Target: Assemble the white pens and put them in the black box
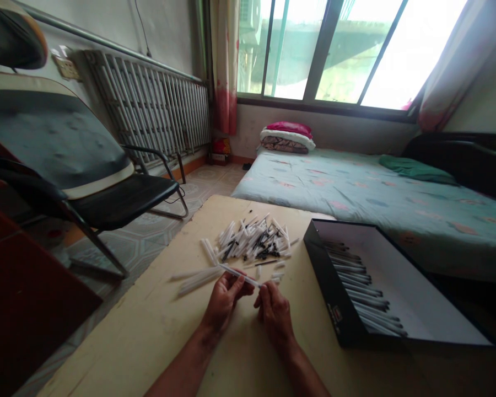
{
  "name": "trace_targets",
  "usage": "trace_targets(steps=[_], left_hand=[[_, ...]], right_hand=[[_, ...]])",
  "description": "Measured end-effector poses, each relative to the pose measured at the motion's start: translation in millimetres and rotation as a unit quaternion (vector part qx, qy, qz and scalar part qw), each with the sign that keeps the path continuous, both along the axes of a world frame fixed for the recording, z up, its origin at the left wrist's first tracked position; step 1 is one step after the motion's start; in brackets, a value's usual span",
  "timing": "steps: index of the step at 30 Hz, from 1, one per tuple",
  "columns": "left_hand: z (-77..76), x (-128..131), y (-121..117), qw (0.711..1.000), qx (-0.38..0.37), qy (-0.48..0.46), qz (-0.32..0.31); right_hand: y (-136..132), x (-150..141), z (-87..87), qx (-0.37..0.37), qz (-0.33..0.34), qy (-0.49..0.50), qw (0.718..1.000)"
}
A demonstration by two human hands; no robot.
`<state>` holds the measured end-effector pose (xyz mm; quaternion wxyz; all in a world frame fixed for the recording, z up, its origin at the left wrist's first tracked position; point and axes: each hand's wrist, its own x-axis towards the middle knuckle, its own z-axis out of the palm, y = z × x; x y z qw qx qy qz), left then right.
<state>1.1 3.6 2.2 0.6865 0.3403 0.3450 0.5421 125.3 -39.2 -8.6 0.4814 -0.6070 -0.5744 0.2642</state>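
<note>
A thin white pen slants between my two hands above the table. Its middle is gripped by the thumb and fingers of my left hand. At its right-hand end, the closed fingers of my right hand pinch it and hide the tip. Just beyond them lies a loose pile of white and black pen parts. Several long white tubes lie left of the pile, near my left hand. Short white pieces are scattered beyond my right hand.
On the right of the cream table, a black open box holds a row of pens. A bed stands behind the table. To the left are a folding chair and a radiator.
</note>
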Motion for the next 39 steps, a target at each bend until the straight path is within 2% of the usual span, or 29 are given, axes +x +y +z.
trace_targets(steps=[12, 24, 29, 35, 37, 39], left_hand=[[-0.3, 0.5, 1.0, 1.0, -0.009, -0.008, 0.006], [0.5, 0.0, -0.3, 1.0, 0.005, 0.004, -0.005], [5.1, 1.3, -1.7, 0.999, 0.018, 0.018, -0.021], [7.5, 5.1, -2.5, 0.994, 0.053, 0.086, -0.04], [7.6, 6.2, -1.8, 0.994, 0.047, 0.098, -0.015], [7.3, 7.2, -0.8, 0.992, 0.037, 0.118, 0.018]], right_hand=[[0.5, 0.8, -1.2, -0.002, 0.009, 0.014, 1.0], [-1.5, 1.2, 3.0, -0.008, -0.003, -0.032, 0.999], [-1.7, 1.9, 5.3, 0.037, -0.026, 0.011, 0.999], [-2.6, 2.8, 5.4, 0.084, 0.002, -0.031, 0.996], [-2.2, 4.6, 3.5, 0.088, -0.019, -0.03, 0.995], [-0.8, 7.5, 1.1, 0.085, -0.078, -0.001, 0.993]])
